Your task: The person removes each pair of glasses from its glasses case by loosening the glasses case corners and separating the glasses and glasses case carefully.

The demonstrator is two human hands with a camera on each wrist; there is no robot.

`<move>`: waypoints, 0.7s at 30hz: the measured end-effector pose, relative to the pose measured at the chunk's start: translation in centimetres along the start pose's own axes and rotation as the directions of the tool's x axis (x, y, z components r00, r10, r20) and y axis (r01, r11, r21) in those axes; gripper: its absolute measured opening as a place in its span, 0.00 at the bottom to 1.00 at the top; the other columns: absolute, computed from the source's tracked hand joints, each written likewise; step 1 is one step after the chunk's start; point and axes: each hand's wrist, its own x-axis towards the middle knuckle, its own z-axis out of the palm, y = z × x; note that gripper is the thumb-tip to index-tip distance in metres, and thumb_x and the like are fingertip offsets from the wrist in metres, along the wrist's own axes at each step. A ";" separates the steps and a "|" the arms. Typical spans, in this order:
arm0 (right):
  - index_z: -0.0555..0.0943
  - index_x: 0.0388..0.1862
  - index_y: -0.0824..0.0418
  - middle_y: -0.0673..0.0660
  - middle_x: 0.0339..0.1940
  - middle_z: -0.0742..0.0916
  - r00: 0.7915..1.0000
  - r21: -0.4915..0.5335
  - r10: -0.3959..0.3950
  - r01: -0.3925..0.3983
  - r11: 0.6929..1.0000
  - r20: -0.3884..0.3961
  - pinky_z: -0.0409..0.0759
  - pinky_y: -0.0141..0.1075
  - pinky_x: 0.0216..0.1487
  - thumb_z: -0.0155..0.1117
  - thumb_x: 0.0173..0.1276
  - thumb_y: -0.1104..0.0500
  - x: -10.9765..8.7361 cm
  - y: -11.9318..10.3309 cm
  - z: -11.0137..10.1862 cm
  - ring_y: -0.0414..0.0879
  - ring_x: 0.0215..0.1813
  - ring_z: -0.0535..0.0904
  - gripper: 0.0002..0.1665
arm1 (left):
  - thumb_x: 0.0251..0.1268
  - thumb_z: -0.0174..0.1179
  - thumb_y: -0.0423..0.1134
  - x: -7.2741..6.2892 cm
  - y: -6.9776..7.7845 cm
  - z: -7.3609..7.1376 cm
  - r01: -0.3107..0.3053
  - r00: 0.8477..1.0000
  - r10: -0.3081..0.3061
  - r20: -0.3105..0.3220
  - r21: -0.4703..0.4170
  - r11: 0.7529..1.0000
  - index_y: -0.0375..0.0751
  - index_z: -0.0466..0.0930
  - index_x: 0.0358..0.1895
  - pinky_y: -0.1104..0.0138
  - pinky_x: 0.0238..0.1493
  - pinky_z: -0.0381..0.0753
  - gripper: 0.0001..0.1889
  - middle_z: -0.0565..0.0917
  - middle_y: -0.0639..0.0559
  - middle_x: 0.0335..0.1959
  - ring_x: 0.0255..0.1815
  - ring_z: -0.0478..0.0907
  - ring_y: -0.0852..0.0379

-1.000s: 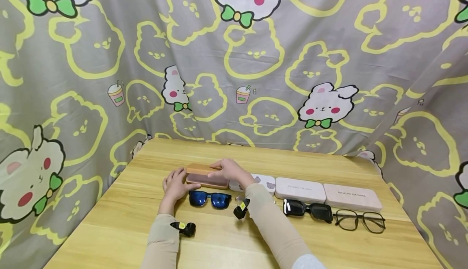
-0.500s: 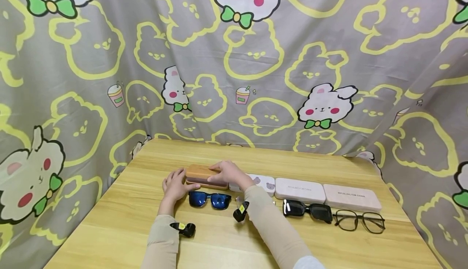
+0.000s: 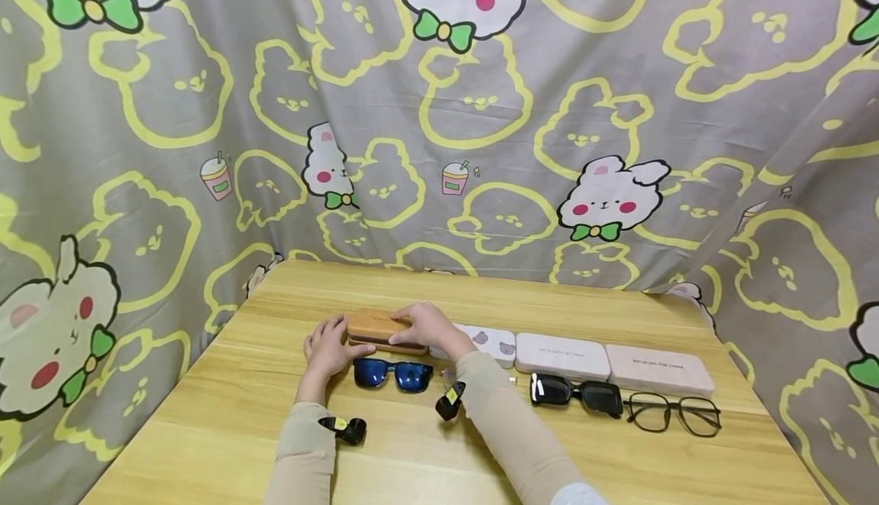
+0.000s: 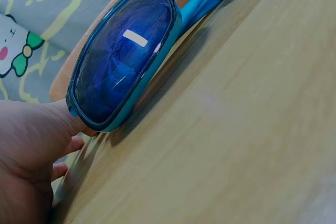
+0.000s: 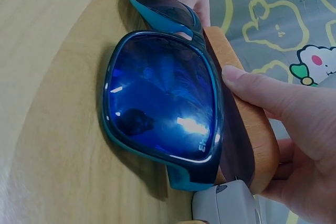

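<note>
An orange-brown glasses case (image 3: pixel 378 324) lies at the left end of a row, its lid partly lowered over a dark interior. My left hand (image 3: pixel 328 348) holds the case's left end, thumb along the front. Toward its right end, my right hand (image 3: pixel 431 326) grips the lid, with the thumb (image 5: pixel 244 80) on the lid's front edge and the fingers behind. Blue mirrored sunglasses (image 3: pixel 393 375) rest on the table just in front of the case; in both wrist views they cover part of it. Neither hand grips them.
Rightward stand a bear-print case (image 3: pixel 491 343), a white case (image 3: pixel 561 356) and a pink case (image 3: pixel 661 369). Black sunglasses (image 3: pixel 577 396) and black-framed eyeglasses (image 3: pixel 674 415) lie before them. My right wrist hides most of another small item. A patterned curtain (image 3: pixel 384 108) surrounds the wooden table (image 3: pixel 412 459).
The case's lid has swung forward and down under my right hand, narrowing the dark opening. My left hand stays at the case's left end. The sunglasses have not moved.
</note>
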 end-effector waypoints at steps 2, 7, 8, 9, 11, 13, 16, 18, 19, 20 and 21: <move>0.79 0.63 0.53 0.49 0.07 0.70 1.000 0.014 0.005 -0.005 1.000 0.001 0.57 0.29 0.22 0.72 0.60 0.44 -0.1 -0.1 0.0 0.37 0.14 0.47 0.33 | 0.52 0.69 0.61 0.0 0.0 -0.1 -0.001 1.000 0.001 0.001 -0.003 1.000 0.39 0.59 0.75 0.34 0.72 0.35 0.50 0.56 0.36 0.77 0.77 0.44 0.32; 0.80 0.62 0.54 0.58 0.28 0.88 1.000 -0.008 0.000 -0.001 1.000 -0.027 0.70 0.30 0.29 0.73 0.58 0.44 -0.3 -0.4 0.1 0.40 0.16 0.65 0.33 | 0.52 0.69 0.61 0.0 0.1 -0.1 0.000 1.000 0.000 0.001 -0.003 1.000 0.39 0.59 0.75 0.34 0.72 0.35 0.50 0.56 0.36 0.77 0.77 0.45 0.32; 0.80 0.62 0.53 0.58 0.38 0.90 0.999 -0.023 -0.002 0.001 1.000 -0.033 0.75 0.30 0.34 0.73 0.58 0.44 -0.3 -0.4 0.2 0.40 0.21 0.73 0.33 | 0.52 0.69 0.61 0.0 0.1 -0.1 0.000 1.000 0.000 0.002 -0.003 1.000 0.39 0.58 0.75 0.34 0.72 0.35 0.50 0.56 0.36 0.77 0.77 0.45 0.32; 0.80 0.62 0.53 0.57 0.47 0.90 0.999 -0.037 -0.005 0.003 0.999 -0.037 0.78 0.31 0.40 0.73 0.58 0.44 -0.3 -0.4 0.3 0.41 0.29 0.80 0.33 | 0.52 0.69 0.61 0.0 0.1 -0.1 0.001 1.000 -0.001 0.003 -0.002 1.000 0.39 0.58 0.75 0.34 0.72 0.35 0.50 0.56 0.36 0.77 0.77 0.45 0.31; 0.81 0.61 0.52 0.53 0.59 0.85 0.999 -0.065 -0.009 0.005 0.998 -0.050 0.80 0.32 0.49 0.73 0.57 0.43 -0.3 -0.4 0.5 0.42 0.45 0.85 0.33 | 0.52 0.69 0.61 0.0 0.0 -0.1 0.001 1.000 -0.001 0.004 -0.003 1.000 0.39 0.58 0.75 0.33 0.72 0.35 0.50 0.56 0.36 0.77 0.77 0.44 0.31; 0.80 0.61 0.53 0.53 0.60 0.84 0.999 -0.064 -0.006 0.003 0.998 -0.050 0.80 0.32 0.48 0.73 0.57 0.43 -0.3 -0.3 0.6 0.43 0.46 0.85 0.33 | 0.53 0.69 0.60 0.0 0.0 -0.1 0.003 1.000 -0.003 0.007 -0.006 1.000 0.39 0.58 0.75 0.33 0.72 0.34 0.50 0.55 0.36 0.77 0.77 0.44 0.31; 0.81 0.61 0.53 0.53 0.60 0.85 0.998 -0.055 -0.002 -0.001 0.998 -0.058 0.79 0.31 0.45 0.73 0.57 0.44 -0.3 -0.4 0.7 0.43 0.46 0.84 0.33 | 0.53 0.68 0.61 0.0 0.0 -0.1 0.002 1.000 -0.002 0.008 -0.008 1.000 0.39 0.58 0.75 0.34 0.72 0.34 0.50 0.55 0.37 0.77 0.77 0.43 0.32; 0.80 0.61 0.54 0.53 0.59 0.85 0.998 -0.054 0.003 -0.006 0.999 -0.059 0.80 0.32 0.47 0.73 0.57 0.45 -0.4 -0.5 0.7 0.44 0.48 0.85 0.33 | 0.53 0.68 0.61 0.1 0.0 -0.1 0.001 1.000 -0.001 0.008 -0.008 1.000 0.40 0.58 0.75 0.34 0.72 0.34 0.50 0.55 0.37 0.77 0.77 0.43 0.32; 0.80 0.61 0.54 0.53 0.59 0.85 0.998 -0.054 0.005 -0.008 0.998 -0.061 0.81 0.33 0.49 0.73 0.57 0.45 -0.4 -0.5 0.6 0.45 0.50 0.85 0.33 | 0.53 0.68 0.61 0.0 0.0 -0.1 0.001 1.000 -0.001 0.007 -0.008 1.000 0.40 0.58 0.75 0.34 0.72 0.34 0.50 0.55 0.37 0.77 0.77 0.43 0.32; 0.81 0.61 0.53 0.53 0.59 0.85 0.998 -0.060 0.005 -0.008 0.998 -0.064 0.81 0.33 0.51 0.73 0.57 0.45 -0.4 -0.5 0.7 0.45 0.54 0.84 0.33 | 0.53 0.68 0.61 0.1 0.0 -0.1 0.001 1.000 0.000 0.007 -0.008 1.000 0.40 0.58 0.75 0.34 0.72 0.34 0.50 0.55 0.37 0.77 0.77 0.43 0.32; 0.81 0.61 0.53 0.53 0.59 0.85 0.998 -0.065 0.003 -0.007 0.998 -0.067 0.82 0.35 0.54 0.73 0.57 0.45 -0.4 -0.5 0.7 0.45 0.57 0.83 0.33 | 0.53 0.68 0.61 0.1 0.0 -0.1 0.000 1.000 0.000 0.006 -0.008 1.000 0.40 0.58 0.75 0.34 0.72 0.35 0.50 0.55 0.37 0.77 0.77 0.43 0.32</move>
